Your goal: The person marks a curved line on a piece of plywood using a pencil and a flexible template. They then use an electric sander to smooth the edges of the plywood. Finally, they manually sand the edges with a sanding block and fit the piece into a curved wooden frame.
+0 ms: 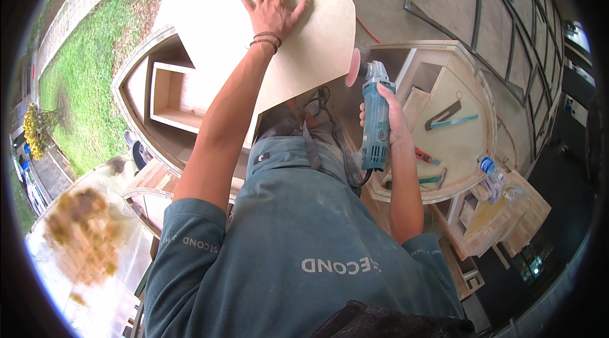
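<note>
My left hand (pixel 273 11) lies flat with spread fingers on a pale plywood panel (pixel 304 52), which rests over a boat-shaped wooden cabinet (pixel 151 87). In my right hand (pixel 392 112) is a teal angle grinder (pixel 375 128), held upright by its body. Its pinkish sanding disc (pixel 353 67) stands at the panel's right edge; whether they touch I cannot tell. From the grinder's lower end a dark cord runs toward my waist.
To the right, a second boat-shaped cabinet (pixel 469 52) carries a hammer (pixel 438 180), a red-handled tool (pixel 426 156) and a square (pixel 444 114). A water bottle (pixel 490 168) stands by its edge. Black metal frames (pixel 476 5) lie on the concrete floor; grass (pixel 95 103) stretches at left.
</note>
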`<state>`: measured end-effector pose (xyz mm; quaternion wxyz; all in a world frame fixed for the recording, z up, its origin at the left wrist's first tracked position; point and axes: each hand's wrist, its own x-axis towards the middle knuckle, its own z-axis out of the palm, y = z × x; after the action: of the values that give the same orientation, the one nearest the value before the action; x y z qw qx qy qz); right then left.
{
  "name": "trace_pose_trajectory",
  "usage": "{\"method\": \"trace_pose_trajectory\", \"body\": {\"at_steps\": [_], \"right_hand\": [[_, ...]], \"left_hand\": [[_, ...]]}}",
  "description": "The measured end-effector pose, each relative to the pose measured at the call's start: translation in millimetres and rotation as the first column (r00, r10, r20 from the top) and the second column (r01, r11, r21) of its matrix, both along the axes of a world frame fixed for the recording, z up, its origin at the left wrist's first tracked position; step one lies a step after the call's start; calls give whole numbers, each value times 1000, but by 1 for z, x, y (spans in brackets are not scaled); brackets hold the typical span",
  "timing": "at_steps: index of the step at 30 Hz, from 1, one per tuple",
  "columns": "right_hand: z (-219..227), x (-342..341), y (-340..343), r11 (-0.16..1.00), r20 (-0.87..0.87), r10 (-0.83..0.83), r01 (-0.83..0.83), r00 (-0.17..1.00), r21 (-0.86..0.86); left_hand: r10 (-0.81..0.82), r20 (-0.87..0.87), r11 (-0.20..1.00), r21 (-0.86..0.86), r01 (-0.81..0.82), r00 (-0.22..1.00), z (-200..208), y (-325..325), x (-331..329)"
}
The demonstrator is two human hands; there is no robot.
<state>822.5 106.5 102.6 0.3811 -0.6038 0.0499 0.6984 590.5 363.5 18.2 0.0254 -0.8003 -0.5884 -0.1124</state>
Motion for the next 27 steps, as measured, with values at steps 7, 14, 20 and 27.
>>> {"method": "trace_pose_trajectory", "body": {"at_steps": [7,14,20,27], "right_hand": [[-2,3,7,1000,11,10,-10,1000,6],[2,5,14,1000,-20,-7,8,1000,24],[-1,8,18,1000,-3,7,-7,1000,24],[-2,12,24,1000,4,14,-14,1000,20]], "left_hand": [[1,12,1000,-16,0,1000,6,-1,1],[-1,40,1000,20,1,999,7,-3,1],[5,47,1000,9,-5,999,9,-3,2],[3,51,1000,14,-4,999,11,-3,2]]}}
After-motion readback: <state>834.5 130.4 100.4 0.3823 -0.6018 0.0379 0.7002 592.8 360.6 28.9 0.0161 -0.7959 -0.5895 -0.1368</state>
